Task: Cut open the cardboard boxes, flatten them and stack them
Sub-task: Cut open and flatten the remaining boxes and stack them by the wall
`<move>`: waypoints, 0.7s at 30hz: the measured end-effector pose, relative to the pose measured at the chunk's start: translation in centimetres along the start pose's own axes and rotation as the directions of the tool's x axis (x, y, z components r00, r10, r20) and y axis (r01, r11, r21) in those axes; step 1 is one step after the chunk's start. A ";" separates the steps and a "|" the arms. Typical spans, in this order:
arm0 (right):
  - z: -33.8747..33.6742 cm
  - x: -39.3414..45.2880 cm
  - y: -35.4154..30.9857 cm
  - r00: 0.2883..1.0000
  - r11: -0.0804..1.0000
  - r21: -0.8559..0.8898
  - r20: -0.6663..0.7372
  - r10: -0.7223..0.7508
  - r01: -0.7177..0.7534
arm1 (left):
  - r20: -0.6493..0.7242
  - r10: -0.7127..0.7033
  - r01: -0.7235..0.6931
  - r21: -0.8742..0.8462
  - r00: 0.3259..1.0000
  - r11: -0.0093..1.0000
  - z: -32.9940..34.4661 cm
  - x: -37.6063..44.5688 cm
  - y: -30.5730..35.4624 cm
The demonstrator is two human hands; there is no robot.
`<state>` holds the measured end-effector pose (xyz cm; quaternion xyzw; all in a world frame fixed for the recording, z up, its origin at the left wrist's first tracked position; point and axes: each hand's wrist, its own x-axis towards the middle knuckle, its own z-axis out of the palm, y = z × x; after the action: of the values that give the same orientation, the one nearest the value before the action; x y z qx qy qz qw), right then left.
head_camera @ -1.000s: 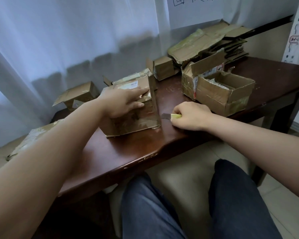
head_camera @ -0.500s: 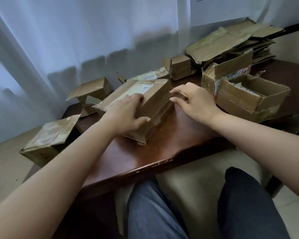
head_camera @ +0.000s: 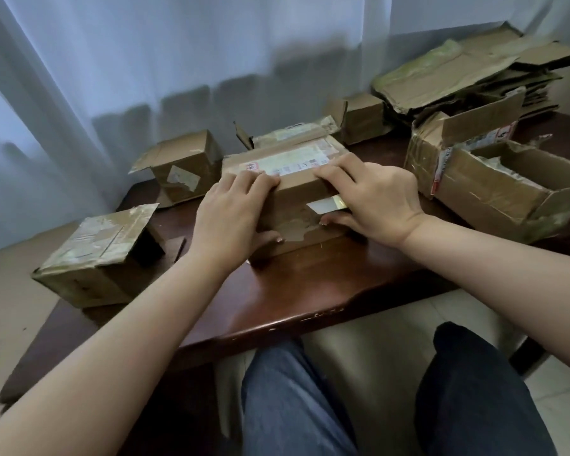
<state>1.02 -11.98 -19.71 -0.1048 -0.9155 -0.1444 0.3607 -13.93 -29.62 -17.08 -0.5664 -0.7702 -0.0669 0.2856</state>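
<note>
Near the desk's [head_camera: 310,291] front edge, both hands are gripping a sealed box [head_camera: 297,192]. The left hand [head_camera: 234,215] is clasping its left end. The right hand [head_camera: 372,199] is also pinning a knife [head_camera: 326,204] against its front.

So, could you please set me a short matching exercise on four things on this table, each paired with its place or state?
Things:
1. Labelled box
2. Knife
3. Flattened stack
4. Open box

Places or states:
A. Far right corner of the table
B. Under both hands, mid-table
C. Held in the right hand, blade out against a box
D. Top open, right of the hands

Pairs: 1-B, 2-C, 3-A, 4-D
</note>
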 end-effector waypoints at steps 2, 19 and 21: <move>0.0 0.2 -0.3 1.000 1.000 -0.014 -0.001 0.025 -0.025 | -0.050 -0.017 0.017 -0.013 0.999 1.000 0.5 0.2 0.0; 0.1 0.5 0.0 1.000 1.000 -0.009 0.004 0.023 -0.023 | 0.188 0.216 -0.259 0.249 0.958 0.933 -1.0 2.8 -1.3; 0.1 0.4 0.1 1.000 1.000 -0.014 0.005 0.010 -0.010 | 0.255 0.217 -0.295 0.329 0.942 0.897 -1.3 3.3 -0.7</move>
<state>0.66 -11.77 -19.46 -0.1123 -0.9148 -0.1486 0.3584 -14.75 -27.67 -14.10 -0.6047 -0.7134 0.1752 0.3078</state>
